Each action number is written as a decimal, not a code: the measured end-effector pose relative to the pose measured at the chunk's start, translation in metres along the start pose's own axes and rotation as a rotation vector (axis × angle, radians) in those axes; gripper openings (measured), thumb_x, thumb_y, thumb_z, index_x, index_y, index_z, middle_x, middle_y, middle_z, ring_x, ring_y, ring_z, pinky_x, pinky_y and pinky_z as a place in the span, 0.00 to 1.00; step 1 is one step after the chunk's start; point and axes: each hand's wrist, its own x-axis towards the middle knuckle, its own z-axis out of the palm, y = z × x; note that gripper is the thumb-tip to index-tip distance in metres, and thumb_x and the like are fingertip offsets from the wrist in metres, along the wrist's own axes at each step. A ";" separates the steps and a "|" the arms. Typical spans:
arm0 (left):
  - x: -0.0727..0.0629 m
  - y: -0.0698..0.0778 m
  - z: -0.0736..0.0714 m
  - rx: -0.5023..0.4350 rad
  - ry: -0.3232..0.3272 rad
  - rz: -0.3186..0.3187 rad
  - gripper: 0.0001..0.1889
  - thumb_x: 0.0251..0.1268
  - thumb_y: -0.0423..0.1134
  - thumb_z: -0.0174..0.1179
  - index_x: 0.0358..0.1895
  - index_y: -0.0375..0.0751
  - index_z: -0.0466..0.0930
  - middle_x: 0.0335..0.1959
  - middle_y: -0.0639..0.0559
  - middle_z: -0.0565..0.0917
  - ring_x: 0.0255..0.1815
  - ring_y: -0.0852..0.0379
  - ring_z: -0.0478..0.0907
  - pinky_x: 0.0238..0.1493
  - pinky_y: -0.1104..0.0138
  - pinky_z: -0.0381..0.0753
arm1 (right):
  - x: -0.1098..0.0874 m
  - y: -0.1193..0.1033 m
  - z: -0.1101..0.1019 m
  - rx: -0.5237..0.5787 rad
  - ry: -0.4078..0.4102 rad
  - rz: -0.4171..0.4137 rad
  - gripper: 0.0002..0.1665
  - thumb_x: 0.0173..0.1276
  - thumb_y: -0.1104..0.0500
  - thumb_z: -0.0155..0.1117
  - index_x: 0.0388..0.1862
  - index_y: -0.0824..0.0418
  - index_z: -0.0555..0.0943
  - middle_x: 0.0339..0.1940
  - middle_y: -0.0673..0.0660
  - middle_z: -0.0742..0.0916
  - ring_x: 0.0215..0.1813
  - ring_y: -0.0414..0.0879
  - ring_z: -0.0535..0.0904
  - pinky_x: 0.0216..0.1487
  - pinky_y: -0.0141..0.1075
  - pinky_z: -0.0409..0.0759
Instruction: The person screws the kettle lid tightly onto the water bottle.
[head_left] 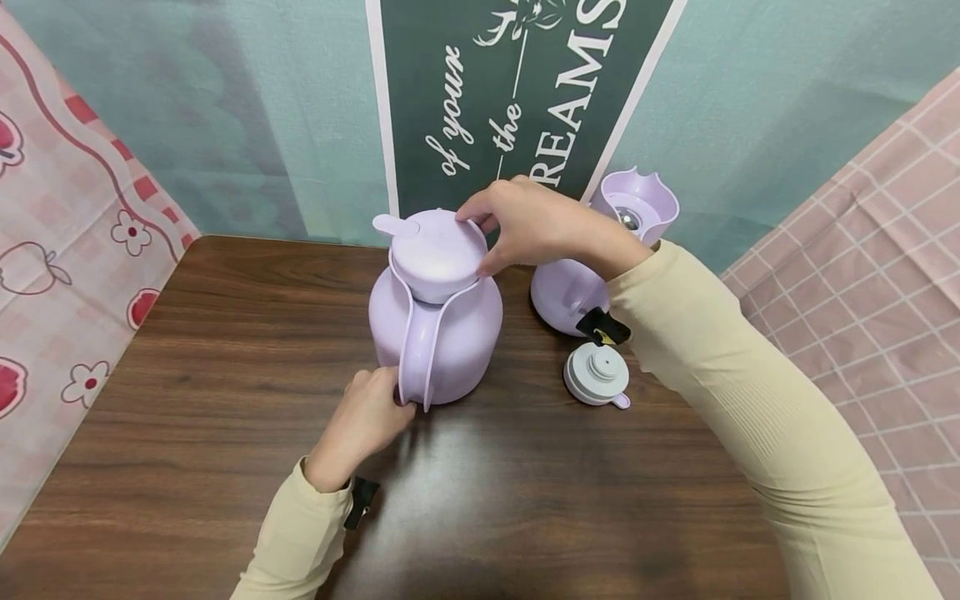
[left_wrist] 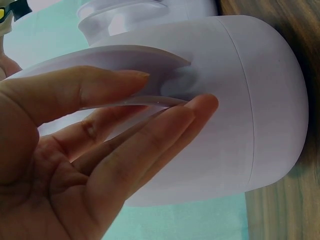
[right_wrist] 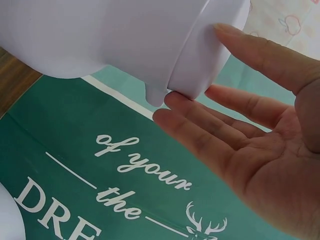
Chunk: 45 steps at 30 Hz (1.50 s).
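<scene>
We see lilac jug [head_left: 442,333]: rounded glossy body, upright on dark wood worktop [head_left: 225,400], curved handle [head_left: 415,350] facing us. Matching lid [head_left: 435,250] sits on its mouth, thumb tab pointing back-left.

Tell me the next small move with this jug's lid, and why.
Probably twist the lid. The right hand has thumb and fingertips on its rim, and the left hand holds the handle, steadying the jug. Which way to turn, I cannot tell.
</scene>
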 end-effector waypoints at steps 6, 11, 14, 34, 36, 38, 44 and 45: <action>0.000 -0.003 0.002 -0.005 0.045 0.039 0.09 0.37 0.27 0.60 0.15 0.42 0.69 0.12 0.52 0.70 0.16 0.51 0.67 0.21 0.57 0.68 | -0.001 -0.001 0.000 0.006 0.039 0.018 0.30 0.48 0.65 0.71 0.53 0.66 0.76 0.44 0.61 0.83 0.47 0.48 0.79 0.49 0.37 0.73; 0.000 -0.001 0.000 -0.006 0.022 0.013 0.09 0.38 0.27 0.60 0.16 0.41 0.70 0.13 0.51 0.72 0.18 0.49 0.69 0.23 0.56 0.69 | -0.001 -0.001 -0.001 0.004 0.052 0.030 0.29 0.48 0.66 0.71 0.52 0.66 0.76 0.38 0.61 0.84 0.43 0.48 0.79 0.46 0.37 0.74; 0.001 0.001 -0.002 0.001 0.009 0.001 0.08 0.39 0.27 0.61 0.16 0.41 0.71 0.14 0.50 0.73 0.18 0.48 0.70 0.23 0.56 0.70 | 0.000 -0.001 -0.002 -0.009 0.037 0.033 0.30 0.49 0.65 0.70 0.54 0.65 0.76 0.40 0.61 0.84 0.44 0.48 0.79 0.46 0.38 0.73; 0.003 -0.001 -0.001 0.002 0.000 0.009 0.08 0.39 0.27 0.61 0.17 0.40 0.72 0.14 0.50 0.73 0.18 0.49 0.70 0.23 0.56 0.70 | 0.007 0.002 -0.005 -0.071 -0.093 -0.040 0.40 0.51 0.66 0.65 0.66 0.61 0.65 0.47 0.59 0.78 0.43 0.50 0.68 0.44 0.39 0.66; 0.002 -0.001 -0.001 0.000 -0.005 0.003 0.08 0.40 0.27 0.61 0.17 0.40 0.72 0.14 0.50 0.73 0.19 0.49 0.71 0.23 0.56 0.70 | 0.007 0.001 -0.004 -0.066 -0.086 -0.032 0.40 0.50 0.65 0.67 0.65 0.62 0.66 0.49 0.59 0.78 0.46 0.50 0.70 0.48 0.40 0.67; 0.002 -0.001 -0.002 0.000 -0.008 -0.001 0.07 0.40 0.27 0.61 0.17 0.40 0.72 0.15 0.50 0.74 0.19 0.49 0.71 0.24 0.56 0.70 | 0.007 0.000 -0.004 -0.061 -0.078 -0.024 0.41 0.49 0.64 0.69 0.64 0.63 0.67 0.51 0.60 0.79 0.50 0.50 0.72 0.50 0.40 0.68; 0.001 -0.001 -0.001 0.000 -0.006 -0.008 0.07 0.40 0.27 0.61 0.18 0.40 0.73 0.15 0.50 0.75 0.19 0.48 0.72 0.24 0.56 0.70 | 0.005 0.000 -0.002 -0.040 -0.047 -0.010 0.39 0.48 0.64 0.71 0.62 0.64 0.69 0.54 0.60 0.78 0.54 0.50 0.74 0.51 0.39 0.70; 0.001 -0.001 -0.001 -0.001 -0.006 -0.009 0.07 0.40 0.27 0.61 0.18 0.40 0.73 0.15 0.50 0.75 0.19 0.48 0.72 0.24 0.56 0.70 | 0.005 0.000 -0.002 -0.037 -0.040 -0.011 0.38 0.49 0.65 0.70 0.61 0.64 0.70 0.54 0.60 0.79 0.54 0.50 0.75 0.51 0.39 0.71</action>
